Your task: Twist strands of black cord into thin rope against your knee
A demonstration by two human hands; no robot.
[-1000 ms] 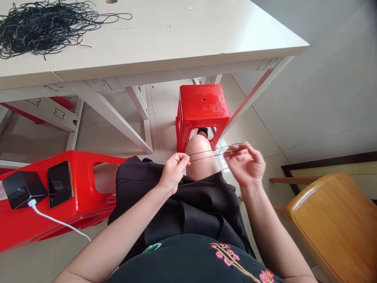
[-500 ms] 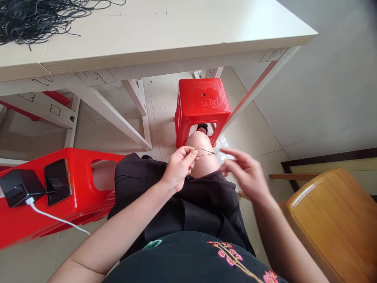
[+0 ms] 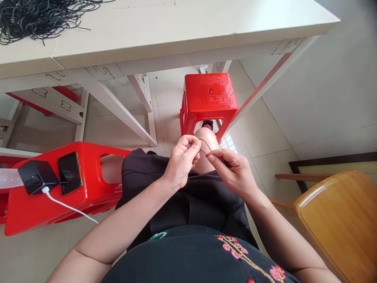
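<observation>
My left hand point(image 3: 182, 162) is closed around a thin black cord point(image 3: 205, 145), pinching it between thumb and fingers above my bare knee point(image 3: 207, 135). My right hand point(image 3: 232, 173) sits close beside it, its thumb and forefinger pinched on the same cord. A short curved loop of cord shows between the two hands. Another thin black strand point(image 3: 141, 171) lies across my black skirt point(image 3: 188, 200). A tangled heap of black cords point(image 3: 38, 19) rests far off on the cream table point(image 3: 188, 29).
A red plastic stool point(image 3: 209, 98) stands beyond my knee under the table. To the left, a red stool point(image 3: 91, 184) carries a phone point(image 3: 70, 173) and a black charger point(image 3: 37, 177) with a white cable point(image 3: 69, 208). A wooden chair point(image 3: 335, 228) stands to the right.
My right hand has moved left to meet my left hand and closed on the cord. The stretched span of cord between them has shrunk to a short loop.
</observation>
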